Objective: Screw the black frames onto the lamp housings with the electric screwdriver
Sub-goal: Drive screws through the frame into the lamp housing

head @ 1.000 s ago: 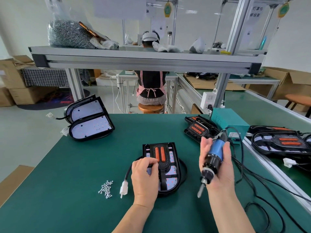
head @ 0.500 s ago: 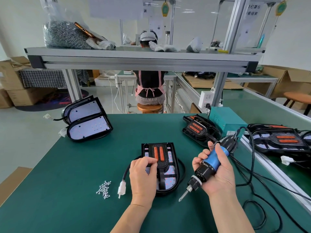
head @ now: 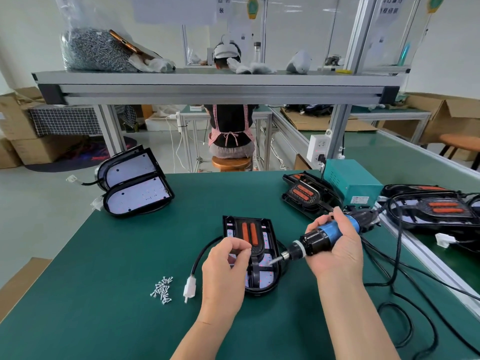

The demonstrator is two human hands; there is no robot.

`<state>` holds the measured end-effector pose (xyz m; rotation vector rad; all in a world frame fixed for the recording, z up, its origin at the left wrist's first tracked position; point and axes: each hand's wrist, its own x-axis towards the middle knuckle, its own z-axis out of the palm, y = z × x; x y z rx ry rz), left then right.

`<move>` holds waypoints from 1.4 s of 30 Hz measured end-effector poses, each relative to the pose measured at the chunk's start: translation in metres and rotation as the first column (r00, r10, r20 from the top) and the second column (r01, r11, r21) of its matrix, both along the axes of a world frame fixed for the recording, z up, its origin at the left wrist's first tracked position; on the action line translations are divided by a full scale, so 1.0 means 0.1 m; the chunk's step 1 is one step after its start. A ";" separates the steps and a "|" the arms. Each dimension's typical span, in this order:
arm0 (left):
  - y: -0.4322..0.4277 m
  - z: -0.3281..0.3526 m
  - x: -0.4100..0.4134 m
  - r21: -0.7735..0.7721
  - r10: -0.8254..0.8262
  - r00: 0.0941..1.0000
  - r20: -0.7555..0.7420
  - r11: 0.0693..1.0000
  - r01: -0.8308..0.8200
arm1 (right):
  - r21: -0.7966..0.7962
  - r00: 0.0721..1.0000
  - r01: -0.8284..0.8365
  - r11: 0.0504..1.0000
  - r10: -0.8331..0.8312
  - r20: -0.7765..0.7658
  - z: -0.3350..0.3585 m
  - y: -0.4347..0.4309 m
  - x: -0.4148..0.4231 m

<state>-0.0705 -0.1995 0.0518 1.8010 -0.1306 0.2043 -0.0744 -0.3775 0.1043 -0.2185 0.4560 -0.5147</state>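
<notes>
A black lamp housing [head: 270, 280] lies on the green table in front of me, with a black frame [head: 259, 252] with two orange pads on top. My left hand [head: 223, 271] rests on its left side, fingers curled, the fingertips pinching the frame's middle. Whether a screw sits between them is hidden. My right hand [head: 337, 253] grips the blue and black electric screwdriver [head: 324, 235], which lies nearly level. Its bit points left and hovers over the housing's right half. A small pile of screws [head: 162, 289] sits to the left.
The housing's white plug [head: 189, 288] lies beside the screws. Two lamps [head: 137, 193] stand at the far left. More framed housings [head: 304, 196] lie at the right by a teal power box [head: 350, 180]. Black cables [head: 397, 281] loop over the table's right side. A person sits with their back to me beyond the table.
My right hand has swung the screwdriver from upright to nearly level and moved it left, bringing the bit over the housing. My left hand has stayed on the frame.
</notes>
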 end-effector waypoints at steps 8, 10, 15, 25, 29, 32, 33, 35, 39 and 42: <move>-0.01 0.06 -0.13 -0.211 -0.157 0.986 -0.059 0.967 0.141 | 0.003 0.991 0.130 0.991 -0.130 0.003 0.12 -0.01 -0.05; -0.03 0.07 -0.17 -0.259 -0.185 0.981 -0.063 0.952 0.163 | -0.030 0.989 0.149 0.988 -0.149 0.004 0.14 -0.01 -0.06; -0.07 0.08 -0.21 -0.285 -0.206 0.975 -0.079 0.942 0.176 | -0.101 0.986 0.168 0.981 -0.168 0.004 0.10 0.03 -0.05; -0.04 0.11 -0.22 -0.323 -0.199 0.977 -0.077 0.932 0.164 | -0.148 0.984 0.174 0.974 -0.176 -0.001 0.06 0.04 -0.05; -0.04 0.11 -0.22 -0.305 -0.192 0.977 -0.089 0.939 0.157 | -0.159 0.984 0.171 0.972 -0.177 -0.023 0.05 0.04 -0.05; -0.04 0.12 -0.24 -0.207 -0.148 0.986 -0.074 0.970 0.130 | -0.182 0.983 0.173 0.968 -0.181 -0.026 0.03 0.04 -0.06; -0.05 0.12 -0.25 -0.155 -0.121 0.991 -0.054 0.982 0.111 | -0.193 0.983 0.175 0.965 -0.184 -0.028 0.02 0.04 -0.06; -0.05 0.13 -0.28 -0.056 -0.073 0.997 -0.007 0.996 0.073 | -0.210 0.982 0.176 0.962 -0.186 -0.031 0.02 0.04 -0.05; -0.06 0.13 -0.30 0.003 -0.054 0.998 0.016 0.999 0.054 | -0.234 0.980 0.180 0.955 -0.194 -0.036 0.01 0.05 -0.06; -0.06 0.10 -0.30 0.011 -0.047 0.999 0.015 0.999 0.047 | -0.246 0.979 0.188 0.951 -0.202 -0.034 0.00 0.06 -0.07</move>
